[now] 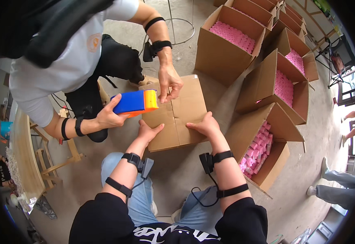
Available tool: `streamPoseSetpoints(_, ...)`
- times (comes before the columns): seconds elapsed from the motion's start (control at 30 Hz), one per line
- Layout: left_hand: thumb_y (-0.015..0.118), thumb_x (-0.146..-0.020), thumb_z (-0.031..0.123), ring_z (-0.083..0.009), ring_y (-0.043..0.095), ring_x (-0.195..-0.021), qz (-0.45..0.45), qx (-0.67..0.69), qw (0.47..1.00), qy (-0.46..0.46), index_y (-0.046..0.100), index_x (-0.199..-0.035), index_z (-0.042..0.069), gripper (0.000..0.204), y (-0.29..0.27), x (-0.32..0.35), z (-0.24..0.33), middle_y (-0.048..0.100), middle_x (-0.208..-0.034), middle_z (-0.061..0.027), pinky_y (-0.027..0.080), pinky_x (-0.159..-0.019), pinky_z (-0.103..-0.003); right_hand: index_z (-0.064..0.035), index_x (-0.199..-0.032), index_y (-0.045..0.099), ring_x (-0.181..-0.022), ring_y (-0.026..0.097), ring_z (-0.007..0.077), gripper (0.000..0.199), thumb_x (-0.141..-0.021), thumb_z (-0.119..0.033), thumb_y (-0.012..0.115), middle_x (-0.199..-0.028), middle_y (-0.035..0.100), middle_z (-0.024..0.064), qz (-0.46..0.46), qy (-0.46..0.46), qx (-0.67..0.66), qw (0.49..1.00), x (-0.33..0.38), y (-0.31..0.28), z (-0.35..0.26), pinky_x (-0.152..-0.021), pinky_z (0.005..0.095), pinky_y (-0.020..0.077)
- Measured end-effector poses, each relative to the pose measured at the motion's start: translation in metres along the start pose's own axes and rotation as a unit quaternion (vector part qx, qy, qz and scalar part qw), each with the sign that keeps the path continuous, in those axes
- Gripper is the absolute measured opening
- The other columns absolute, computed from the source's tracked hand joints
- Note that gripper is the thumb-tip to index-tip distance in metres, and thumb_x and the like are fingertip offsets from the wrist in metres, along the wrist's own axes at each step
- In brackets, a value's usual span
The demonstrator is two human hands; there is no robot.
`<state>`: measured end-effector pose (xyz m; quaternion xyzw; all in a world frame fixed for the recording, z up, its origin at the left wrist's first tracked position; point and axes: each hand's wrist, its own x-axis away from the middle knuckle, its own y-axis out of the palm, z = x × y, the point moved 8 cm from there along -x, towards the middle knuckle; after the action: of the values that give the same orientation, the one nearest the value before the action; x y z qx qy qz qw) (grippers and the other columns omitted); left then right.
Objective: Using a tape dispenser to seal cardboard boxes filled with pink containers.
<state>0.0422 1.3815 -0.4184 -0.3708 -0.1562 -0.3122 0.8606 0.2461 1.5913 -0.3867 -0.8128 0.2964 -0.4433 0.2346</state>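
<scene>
A closed brown cardboard box is in front of me, its top flaps meeting along a middle seam. My left hand grips its near left side, thumb on top. On the near right corner, my right hand holds it the same way, thumb pressing a flap down. Over the box's left part, a co-worker's hand holds a blue and orange tape dispenser with a yellow end. The co-worker's other hand has its fingertips close to that end; whether they pinch tape is too small to tell.
Open cardboard boxes filled with pink wrapped pieces stand in rows at the far right. A nearer open box is beside my right arm. At left is a wooden table. Another person's legs show at the right edge.
</scene>
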Motion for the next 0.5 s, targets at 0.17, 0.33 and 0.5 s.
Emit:
streamPoseSetpoints(0.17, 0.087, -0.068, 0.034, -0.0307, 0.063, -0.106, 0.02, -0.025, 0.999, 0.008, 0.036, -0.119, -0.005, 0.082, -0.002, 0.009, 0.013, 0.06, -0.117, -0.0226, 0.052, -0.088, -0.037, 0.0082, -0.114, 0.043, -0.094, 0.069, 0.0315, 0.094, -0.061, -0.058, 0.083, -0.101, 0.068, 0.0221, 0.023, -0.004, 0.055, 0.998, 0.003, -0.003, 0.002, -0.079, 0.0374, 0.055)
streamPoseSetpoints(0.33, 0.086, -0.067, 0.03, -0.0308, 0.06, -0.11, 0.056, -0.049, 0.993, 0.097, 0.037, -0.13, -0.003, 0.086, -0.032, -0.016, -0.008, 0.06, -0.119, -0.0216, 0.049, -0.093, -0.038, 0.0096, -0.111, 0.044, -0.091, 0.069, 0.0346, 0.093, -0.064, -0.062, 0.079, -0.097, 0.068, 0.0241, 0.057, -0.025, 0.056, 0.997, 0.032, 0.028, -0.009, -0.076, 0.0398, 0.0557)
streamPoseSetpoints(0.5, 0.083, -0.071, 0.022, -0.0274, 0.054, -0.119, -0.003, -0.029, 0.995, 0.099, 0.042, -0.135, -0.001, 0.079, -0.042, -0.011, 0.01, 0.056, -0.128, -0.0182, 0.043, -0.101, -0.036, 0.0106, -0.108, 0.042, -0.087, 0.069, 0.0359, 0.091, -0.067, -0.063, 0.077, -0.093, 0.068, 0.0258, 0.047, -0.004, 0.036, 0.998, 0.045, 0.044, -0.02, -0.072, 0.0402, 0.0565)
